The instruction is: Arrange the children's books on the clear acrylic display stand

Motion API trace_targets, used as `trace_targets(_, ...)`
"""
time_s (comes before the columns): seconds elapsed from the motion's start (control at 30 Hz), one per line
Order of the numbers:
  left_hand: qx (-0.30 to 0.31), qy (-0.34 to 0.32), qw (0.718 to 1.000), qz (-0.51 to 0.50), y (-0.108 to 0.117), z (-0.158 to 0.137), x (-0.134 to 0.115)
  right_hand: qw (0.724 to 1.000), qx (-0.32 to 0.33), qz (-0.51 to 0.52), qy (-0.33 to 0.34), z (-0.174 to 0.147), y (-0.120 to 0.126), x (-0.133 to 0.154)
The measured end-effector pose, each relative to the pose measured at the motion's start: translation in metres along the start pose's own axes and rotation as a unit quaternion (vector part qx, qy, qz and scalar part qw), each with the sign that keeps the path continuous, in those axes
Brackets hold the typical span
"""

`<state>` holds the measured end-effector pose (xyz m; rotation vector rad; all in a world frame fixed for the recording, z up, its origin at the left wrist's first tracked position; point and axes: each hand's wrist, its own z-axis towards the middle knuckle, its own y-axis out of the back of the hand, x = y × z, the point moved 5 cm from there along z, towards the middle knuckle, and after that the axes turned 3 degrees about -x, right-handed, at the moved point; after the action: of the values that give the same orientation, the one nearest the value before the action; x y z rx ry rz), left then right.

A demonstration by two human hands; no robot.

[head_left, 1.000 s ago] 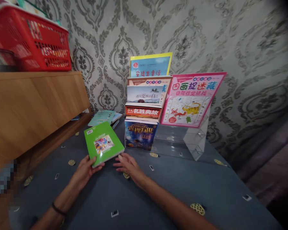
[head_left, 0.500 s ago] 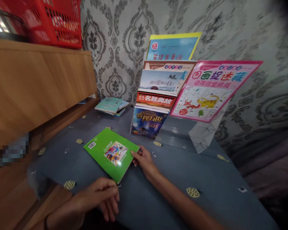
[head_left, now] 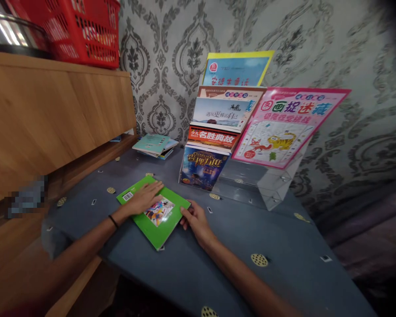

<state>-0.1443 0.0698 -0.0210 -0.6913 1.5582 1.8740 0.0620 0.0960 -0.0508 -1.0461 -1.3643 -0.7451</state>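
From the head camera, a thin green book [head_left: 158, 220] lies flat on the blue cloth-covered desk [head_left: 251, 237], near its left front edge, its glossy cover showing a small colourful picture and a white barcode label at the far left corner. The left hand [head_left: 145, 197] rests palm down on the cover, fingers spread and laid flat across the far half of the book. The right hand [head_left: 194, 219] is at the book's right edge, fingers curled and pinching that edge between thumb and fingertips.

Beyond the book stands a clear acrylic rack [head_left: 270, 189] with stepped tiers, holding several overlapping glossy books; a dark blue one [head_left: 201, 167] sits lowest, a large pink one [head_left: 284, 127] leans on the right. A small pile of pale teal booklets [head_left: 153, 144] lies far left against the patterned grey wallpaper [head_left: 171, 66]. On the left, a smooth wooden cabinet [head_left: 53, 114] carries a red plastic mesh basket [head_left: 82, 31].
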Motion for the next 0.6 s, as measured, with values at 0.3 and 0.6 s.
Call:
trace_targets(0.3, -0.134, 0.099, 0.984, 0.062, 0.059, 0.025, 0.039, 1.0, 0.006, 0.012, 0.016, -0.003, -0.004, 0.0)
trace_targets(0.6, -0.107, -0.087, 0.984, 0.116, -0.002, -0.042, 0.035, 0.999, -0.033, 0.031, -0.008, 0.011, 0.002, -0.023)
